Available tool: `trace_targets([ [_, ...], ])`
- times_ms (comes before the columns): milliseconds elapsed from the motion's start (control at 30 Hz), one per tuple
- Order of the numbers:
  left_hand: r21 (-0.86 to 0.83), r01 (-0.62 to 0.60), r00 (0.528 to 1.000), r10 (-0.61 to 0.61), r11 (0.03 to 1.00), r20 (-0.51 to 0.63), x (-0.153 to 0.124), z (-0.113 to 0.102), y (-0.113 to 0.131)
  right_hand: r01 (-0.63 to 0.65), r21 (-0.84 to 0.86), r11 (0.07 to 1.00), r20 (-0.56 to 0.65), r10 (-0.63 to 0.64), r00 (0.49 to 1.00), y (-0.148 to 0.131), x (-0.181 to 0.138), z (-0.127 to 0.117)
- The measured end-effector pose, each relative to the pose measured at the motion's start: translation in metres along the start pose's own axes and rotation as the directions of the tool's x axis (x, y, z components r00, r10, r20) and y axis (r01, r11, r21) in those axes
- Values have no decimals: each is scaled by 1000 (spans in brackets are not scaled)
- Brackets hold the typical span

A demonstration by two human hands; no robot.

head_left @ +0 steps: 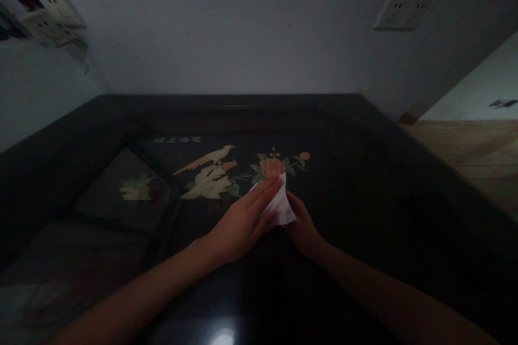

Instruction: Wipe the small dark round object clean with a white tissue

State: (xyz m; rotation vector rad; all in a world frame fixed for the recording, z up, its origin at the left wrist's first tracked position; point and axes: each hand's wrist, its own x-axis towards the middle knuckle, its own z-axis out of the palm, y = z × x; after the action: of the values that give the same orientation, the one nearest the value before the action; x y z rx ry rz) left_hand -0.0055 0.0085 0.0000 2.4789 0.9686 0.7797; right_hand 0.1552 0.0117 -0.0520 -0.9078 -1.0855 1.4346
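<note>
A crumpled white tissue (280,210) is between my two hands, just over the glossy dark tabletop (343,199). My left hand (243,221) presses on it from the left, its fingers together and pointing forward along the tissue. From the right, my right hand (303,229) grips the tissue's edge; most of its fingers are hidden behind the tissue. Directly beyond the fingertips lies a pink flower picture (273,167) with green leaves. Left of it, a long-tailed bird picture (208,159) sits on a pale rock design.
A pale wall (234,32) rises behind the table's far edge. It carries a double socket (406,12) at right and sockets with a plug adapter (50,27) at left. Wooden flooring (465,143) shows at right. The glossy surface reflects a light (223,337).
</note>
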Motion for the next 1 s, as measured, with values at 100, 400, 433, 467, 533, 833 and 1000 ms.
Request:
trace_targets([
  [100, -33, 82, 996, -80, 996, 36, 4, 0, -3, 11, -19, 1000, 4, -11, 1000, -3, 0, 1],
  [400, 166, 270, 960, -278, 949, 27, 4, -1, -1, 18, 76, 997, -61, -13, 998, -6, 5, 4],
  [433, 196, 270, 960, -279, 943, 23, 4, 0, 0, 17, 87, 996, -71, -11, 997, -6, 5, 4],
  [467, 218, 260, 963, -269, 940, 11, 3, 0, 0, 18, 107, 994, -81, -9, 997, -6, 5, 5],
  [533, 246, 211, 977, -212, 946, -26, 1, 0, 0, 23, 147, 989, -95, -9, 995, -6, 5, 5],
  [833, 141, -78, 989, 95, 987, -114, -7, 9, 2, 7, 51, 999, -44, -4, 999, 0, 3, 1],
  [1000, -65, -25, 1000, 24, 998, -18, -1, 7, -2, 53, -47, 997, 21, -52, 998, -6, -1, 3],
])
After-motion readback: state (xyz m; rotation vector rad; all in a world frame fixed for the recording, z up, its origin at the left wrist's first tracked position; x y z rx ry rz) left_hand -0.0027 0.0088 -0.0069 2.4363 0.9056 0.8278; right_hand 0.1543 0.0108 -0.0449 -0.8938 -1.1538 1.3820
